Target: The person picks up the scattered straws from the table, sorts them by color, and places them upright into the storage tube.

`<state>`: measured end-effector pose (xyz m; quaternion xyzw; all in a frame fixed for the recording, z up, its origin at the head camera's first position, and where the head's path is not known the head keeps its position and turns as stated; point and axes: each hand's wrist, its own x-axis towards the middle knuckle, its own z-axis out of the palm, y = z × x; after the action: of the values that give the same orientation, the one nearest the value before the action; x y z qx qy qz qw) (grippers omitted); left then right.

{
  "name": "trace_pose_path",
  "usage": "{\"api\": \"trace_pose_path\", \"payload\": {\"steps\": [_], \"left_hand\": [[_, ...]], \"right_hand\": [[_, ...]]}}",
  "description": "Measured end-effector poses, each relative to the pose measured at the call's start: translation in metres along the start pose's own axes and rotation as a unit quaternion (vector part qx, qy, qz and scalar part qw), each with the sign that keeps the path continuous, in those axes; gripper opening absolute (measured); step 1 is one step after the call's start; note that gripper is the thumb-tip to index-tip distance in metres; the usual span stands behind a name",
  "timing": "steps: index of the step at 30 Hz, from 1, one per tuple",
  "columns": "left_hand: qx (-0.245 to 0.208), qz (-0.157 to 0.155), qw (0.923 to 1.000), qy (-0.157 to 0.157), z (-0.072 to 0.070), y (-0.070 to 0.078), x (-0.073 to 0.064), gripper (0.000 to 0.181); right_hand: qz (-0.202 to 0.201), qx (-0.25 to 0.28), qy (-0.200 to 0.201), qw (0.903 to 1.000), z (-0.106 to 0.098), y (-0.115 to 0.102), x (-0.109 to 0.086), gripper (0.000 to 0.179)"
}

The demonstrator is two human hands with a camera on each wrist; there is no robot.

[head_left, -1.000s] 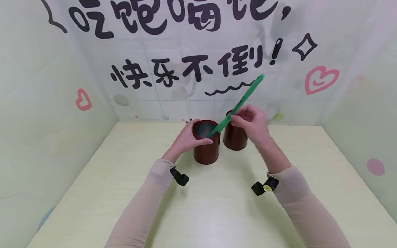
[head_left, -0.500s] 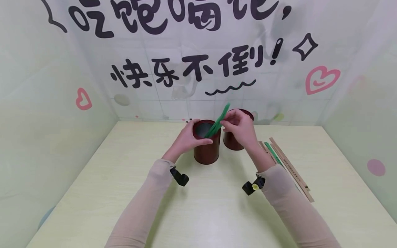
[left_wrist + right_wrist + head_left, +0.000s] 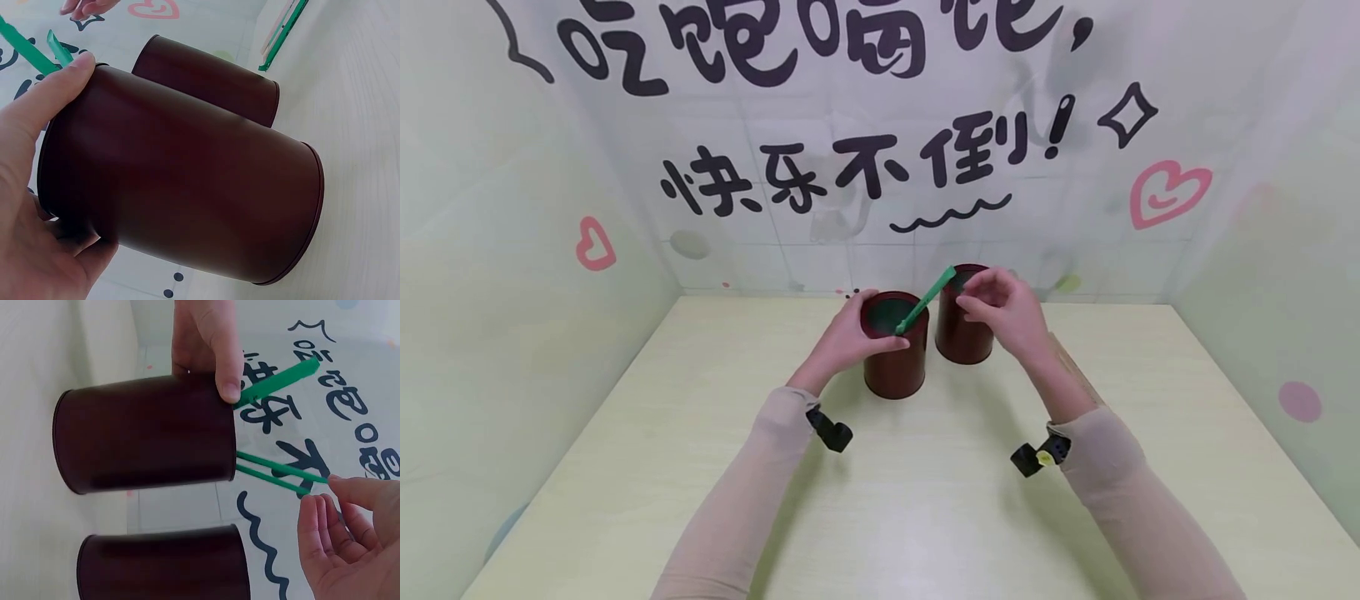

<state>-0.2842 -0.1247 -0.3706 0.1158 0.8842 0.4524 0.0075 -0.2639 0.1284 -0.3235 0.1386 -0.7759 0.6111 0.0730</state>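
Note:
My left hand grips a dark red canister at its open top, thumb over the front rim and fingers round the back. Slim green sticks lean out of that canister; in the head view they line up as one green stick tilted to the right. My right hand hovers beside the upper end of these sticks, with a gap between thumb and fingers. In the right wrist view, the right thumb tip overlaps the end of one thin green stick. The left wrist view shows the canister's side close up.
A second dark red canister stands just behind and to the right, partly behind the right hand. A brown stick lies on the table behind the right forearm; the left wrist view shows a green stick lying there too. A printed curtain rises behind.
My right hand lowered a green stick into the front canister, then let go and drew back to the right. My left hand has kept its grip on the canister.

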Motion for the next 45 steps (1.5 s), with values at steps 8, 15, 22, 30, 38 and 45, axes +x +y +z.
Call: {"api": "trace_pose_path", "payload": {"steps": [8,15,22,30,38,45], "left_hand": [[0.004,-0.002,1.0,-0.001,0.0,-0.001,0.001,0.101],[0.005,-0.003,1.0,-0.001,0.0,-0.001,0.001,0.101],[0.005,-0.003,1.0,-0.001,0.0,0.0,-0.001,0.102],[0.002,0.002,1.0,0.003,0.0,-0.001,0.0,0.099],[-0.002,0.0,1.0,-0.001,-0.001,0.0,-0.001,0.099],[-0.004,-0.001,1.0,-0.001,0.0,-0.002,-0.001,0.099]], "right_hand": [[0.008,-0.021,0.016,0.9996,-0.023,0.012,-0.01,0.028],[0.031,-0.068,0.016,0.9971,-0.044,0.018,-0.02,0.033],[0.064,-0.082,0.013,0.9945,-0.065,0.037,-0.028,0.036],[0.106,-0.155,-0.004,0.9823,-0.09,0.06,-0.034,0.037],[0.173,-0.202,-0.041,0.9632,-0.112,0.08,-0.037,0.038],[0.224,-0.227,-0.093,0.9432,-0.123,0.093,-0.037,0.036]]}}
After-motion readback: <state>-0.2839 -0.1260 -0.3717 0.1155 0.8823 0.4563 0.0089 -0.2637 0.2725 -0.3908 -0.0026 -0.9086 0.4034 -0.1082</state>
